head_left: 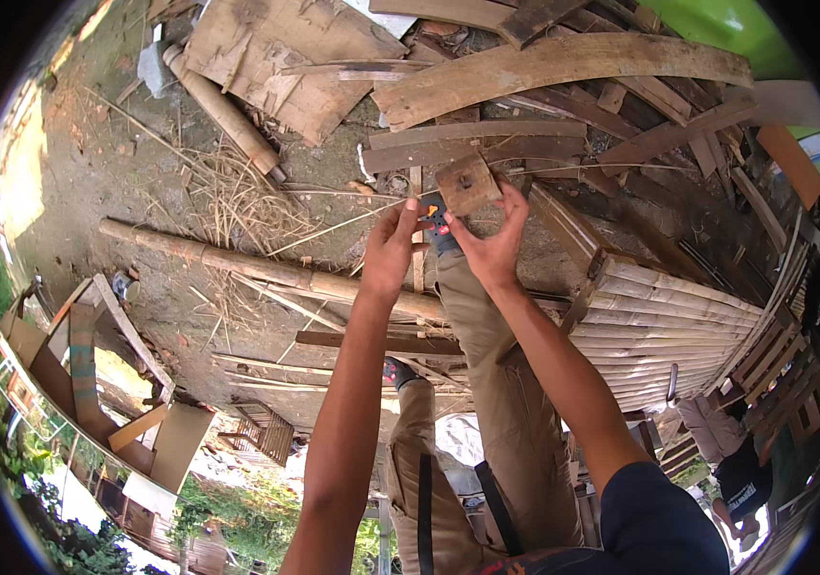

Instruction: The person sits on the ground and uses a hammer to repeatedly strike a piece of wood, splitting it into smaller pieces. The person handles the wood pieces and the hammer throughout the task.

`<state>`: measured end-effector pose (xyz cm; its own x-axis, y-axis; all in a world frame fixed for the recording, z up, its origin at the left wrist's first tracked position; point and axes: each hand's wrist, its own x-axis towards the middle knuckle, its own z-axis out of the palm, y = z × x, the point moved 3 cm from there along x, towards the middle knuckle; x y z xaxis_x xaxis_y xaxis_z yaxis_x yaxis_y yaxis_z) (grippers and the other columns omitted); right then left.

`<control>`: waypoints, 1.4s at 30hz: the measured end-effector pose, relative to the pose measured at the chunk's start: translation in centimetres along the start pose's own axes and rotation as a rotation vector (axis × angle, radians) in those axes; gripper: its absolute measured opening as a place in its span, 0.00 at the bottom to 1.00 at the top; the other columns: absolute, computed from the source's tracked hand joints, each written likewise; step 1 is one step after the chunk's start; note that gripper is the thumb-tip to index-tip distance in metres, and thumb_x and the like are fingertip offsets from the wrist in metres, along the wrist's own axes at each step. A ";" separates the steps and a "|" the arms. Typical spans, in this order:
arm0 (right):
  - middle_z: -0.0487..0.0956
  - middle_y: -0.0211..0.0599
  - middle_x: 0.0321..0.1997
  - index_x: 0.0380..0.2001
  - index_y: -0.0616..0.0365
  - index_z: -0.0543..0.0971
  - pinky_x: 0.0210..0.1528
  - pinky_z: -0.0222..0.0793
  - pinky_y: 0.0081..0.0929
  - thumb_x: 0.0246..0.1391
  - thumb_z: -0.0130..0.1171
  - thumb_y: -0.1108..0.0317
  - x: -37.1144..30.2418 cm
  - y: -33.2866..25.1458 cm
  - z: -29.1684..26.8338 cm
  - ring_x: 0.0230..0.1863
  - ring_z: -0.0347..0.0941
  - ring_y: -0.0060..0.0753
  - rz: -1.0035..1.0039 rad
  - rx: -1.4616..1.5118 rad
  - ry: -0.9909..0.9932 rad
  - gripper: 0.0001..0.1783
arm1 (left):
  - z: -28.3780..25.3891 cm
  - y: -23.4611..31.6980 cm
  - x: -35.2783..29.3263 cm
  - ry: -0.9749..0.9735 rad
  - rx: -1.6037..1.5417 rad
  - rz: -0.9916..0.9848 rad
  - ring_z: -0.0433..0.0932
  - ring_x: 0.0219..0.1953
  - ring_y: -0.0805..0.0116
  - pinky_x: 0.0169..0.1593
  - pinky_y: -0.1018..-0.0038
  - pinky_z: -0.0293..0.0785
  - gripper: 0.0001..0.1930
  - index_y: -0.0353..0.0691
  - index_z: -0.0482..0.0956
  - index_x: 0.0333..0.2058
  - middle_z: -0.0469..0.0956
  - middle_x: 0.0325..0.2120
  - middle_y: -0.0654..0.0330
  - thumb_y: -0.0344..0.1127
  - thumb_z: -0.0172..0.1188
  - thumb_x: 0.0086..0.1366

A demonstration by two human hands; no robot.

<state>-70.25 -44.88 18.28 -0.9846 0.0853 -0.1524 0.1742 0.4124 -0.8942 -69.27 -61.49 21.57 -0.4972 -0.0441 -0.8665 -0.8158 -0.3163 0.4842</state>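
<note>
Fingers (514,205) of right hand (493,251) grip wooden block (476,193); small container (124,286), contents unclear.

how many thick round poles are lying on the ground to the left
2: a long one passing behind the left forearm, and a shorter one at upper left, beside the broad wooden sheet. More may be hidden under the scrap wood.

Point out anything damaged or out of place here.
The wooden sheet at upper left looks damaged: its surface appears peeled and ragged. Below it, dry stalks lie in a messy tangle. The square wooden piece in the right hand has an odd dark mark near its middle.
</note>
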 end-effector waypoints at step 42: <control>0.80 0.42 0.28 0.35 0.65 0.80 0.34 0.71 0.32 0.62 0.58 0.63 -64.3 -48.8 -18.0 0.30 0.78 0.38 -0.336 -0.063 -0.784 0.13 | -22.1 -26.3 -75.9 -0.089 -0.337 0.551 0.78 0.41 0.73 0.46 0.75 0.75 0.17 0.36 0.75 0.49 0.78 0.41 0.61 0.43 0.58 0.70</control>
<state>-15.16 -54.18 79.24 -0.7049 -0.6930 -0.1511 -0.1517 0.3554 -0.9223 -3.55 -70.76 71.91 -0.8505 -0.2107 -0.4819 -0.3040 -0.5507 0.7774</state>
